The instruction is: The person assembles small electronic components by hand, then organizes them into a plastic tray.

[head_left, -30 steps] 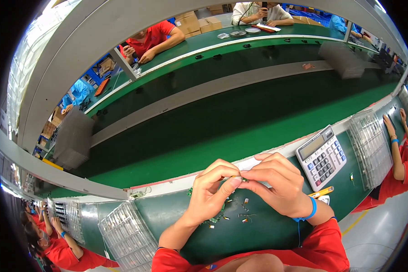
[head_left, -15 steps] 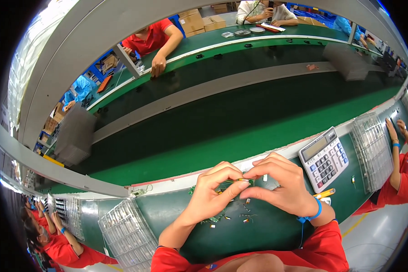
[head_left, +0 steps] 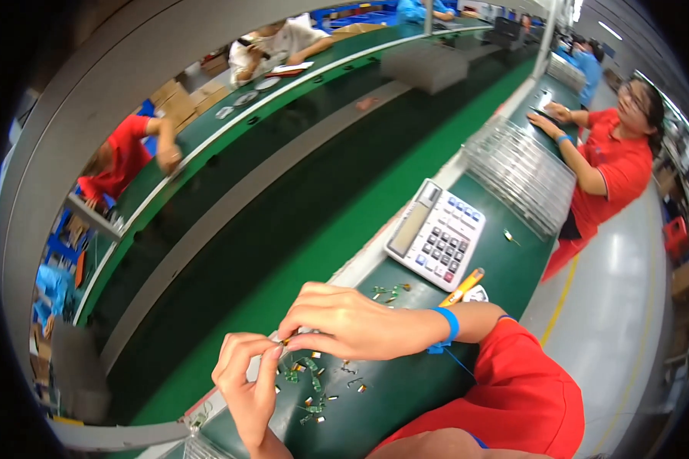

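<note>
My left hand and my right hand meet at the fingertips above the green worktop. Both are closed in a pinch on one small electronic part, with a bit of orange-yellow showing; the fingers hide most of it. A blue wrist strap with a thin cord circles my right wrist. Just beneath and beside my hands lie several small green circuit boards with fine leads and tiny silver-and-orange pieces. More of these green boards lie on the far side of my right forearm.
A calculator lies right of my hands, near an orange-yellow knife-like tool. Clear plastic trays are stacked farther right, beside a co-worker in red. A green conveyor belt runs beyond the worktop, with people across it.
The view has swung to the right, so my hands now appear lower and farther left. The pinch of both hands on the small part continues.
</note>
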A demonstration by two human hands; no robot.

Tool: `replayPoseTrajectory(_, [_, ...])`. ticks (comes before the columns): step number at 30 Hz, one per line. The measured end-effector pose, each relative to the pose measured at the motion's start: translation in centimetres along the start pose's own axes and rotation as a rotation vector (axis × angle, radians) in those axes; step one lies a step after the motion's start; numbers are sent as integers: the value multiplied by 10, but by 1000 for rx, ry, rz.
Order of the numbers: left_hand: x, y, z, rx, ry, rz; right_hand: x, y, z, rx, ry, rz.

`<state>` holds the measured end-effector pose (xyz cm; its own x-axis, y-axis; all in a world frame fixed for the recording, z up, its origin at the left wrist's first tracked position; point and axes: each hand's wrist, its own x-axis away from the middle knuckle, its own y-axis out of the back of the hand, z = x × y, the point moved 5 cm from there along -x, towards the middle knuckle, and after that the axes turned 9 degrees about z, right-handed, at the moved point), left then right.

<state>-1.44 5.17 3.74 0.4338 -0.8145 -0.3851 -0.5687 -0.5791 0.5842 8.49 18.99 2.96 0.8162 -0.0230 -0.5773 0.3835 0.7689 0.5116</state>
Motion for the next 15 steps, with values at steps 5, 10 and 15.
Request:
replayPoseTrajectory(5, [-1, -8, -3, -41, -14, 49, 7, -6, -3, -66, -32, 123])
replayPoseTrajectory(10, [0, -3, -2, -89, -62, 60, 5, -15, 1, -18, 8, 163])
replayPoseTrajectory(15, [0, 4, -6, -69, -81, 53, 5, -20, 6, 11, 16, 55])
